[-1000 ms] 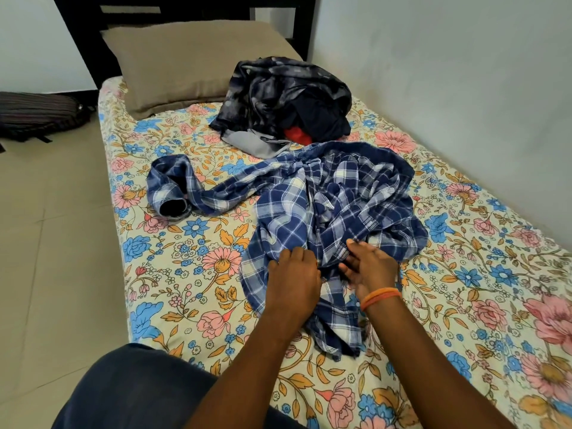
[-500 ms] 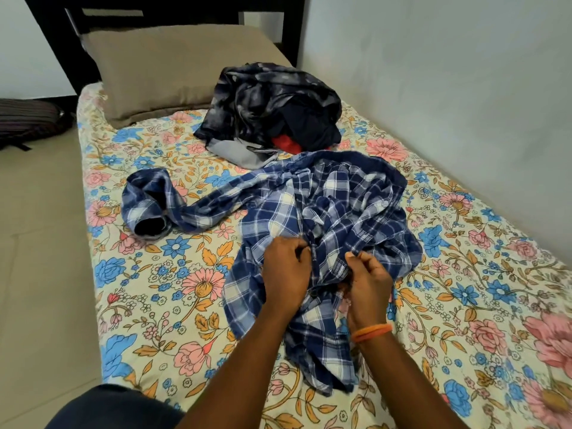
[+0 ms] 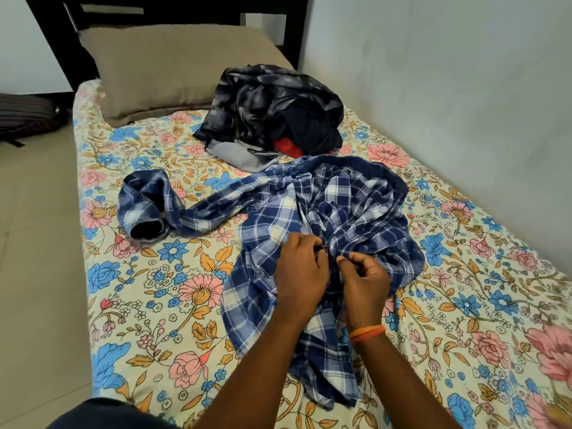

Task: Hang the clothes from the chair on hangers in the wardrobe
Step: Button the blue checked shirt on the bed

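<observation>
A blue and white checked shirt [image 3: 340, 205] lies crumpled on the floral bedsheet [image 3: 148, 298], one sleeve stretched out to the left. My left hand [image 3: 300, 274] and my right hand [image 3: 365, 283] sit close together on the shirt's front, each pinching a fold of the cloth near a small dark button. An orange band circles my right wrist. Behind the shirt sits a heap of dark clothes [image 3: 272, 109] with a red piece and a grey piece showing. No hanger or wardrobe is in view.
A brown pillow [image 3: 173, 66] leans at the dark headboard [image 3: 173, 13]. The white wall [image 3: 448, 88] runs along the bed's right side. Tiled floor [image 3: 34, 274] lies left of the bed, with a dark striped bag [image 3: 24, 113] on it.
Both hands have moved up the shirt's front and drawn closer together, now pinching the cloth. The view has shifted slightly.
</observation>
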Demonstrator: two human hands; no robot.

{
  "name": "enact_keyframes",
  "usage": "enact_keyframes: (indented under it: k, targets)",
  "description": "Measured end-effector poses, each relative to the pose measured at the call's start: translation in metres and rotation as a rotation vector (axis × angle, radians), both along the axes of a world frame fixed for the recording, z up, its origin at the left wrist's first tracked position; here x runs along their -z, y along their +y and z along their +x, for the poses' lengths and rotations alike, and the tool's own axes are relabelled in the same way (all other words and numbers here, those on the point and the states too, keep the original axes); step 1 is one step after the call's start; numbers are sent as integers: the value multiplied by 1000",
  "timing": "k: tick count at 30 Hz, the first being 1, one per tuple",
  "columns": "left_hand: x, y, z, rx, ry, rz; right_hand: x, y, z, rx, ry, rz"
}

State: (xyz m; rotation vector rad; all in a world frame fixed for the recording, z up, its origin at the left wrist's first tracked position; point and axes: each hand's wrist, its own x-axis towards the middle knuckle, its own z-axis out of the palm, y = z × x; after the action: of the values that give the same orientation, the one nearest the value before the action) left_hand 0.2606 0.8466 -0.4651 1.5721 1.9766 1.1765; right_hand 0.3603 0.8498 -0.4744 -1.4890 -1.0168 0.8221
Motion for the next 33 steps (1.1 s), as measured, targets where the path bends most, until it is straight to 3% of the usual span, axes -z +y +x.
enact_keyframes:
  k: [3,9,18,21,27,33]
  targets:
    - [7,-2,2,75,48,2,3,0,-1,-27,32,-17]
    - [9,9,-1,18,-88,-77,4,-3,-6,-46,-46,31]
    - [8,-25,-7,129,-259,-81,23,-32,-6,-90,-363,177]
    - [5,-39,-5,192,-278,-102,26,-44,-6,-93,-298,139]
    - [1,-63,-2,150,-260,-96,7,-62,-1,-108,25,-16]
    - [0,-71,-5,164,-300,-119,-5,-74,0,-99,66,-5]
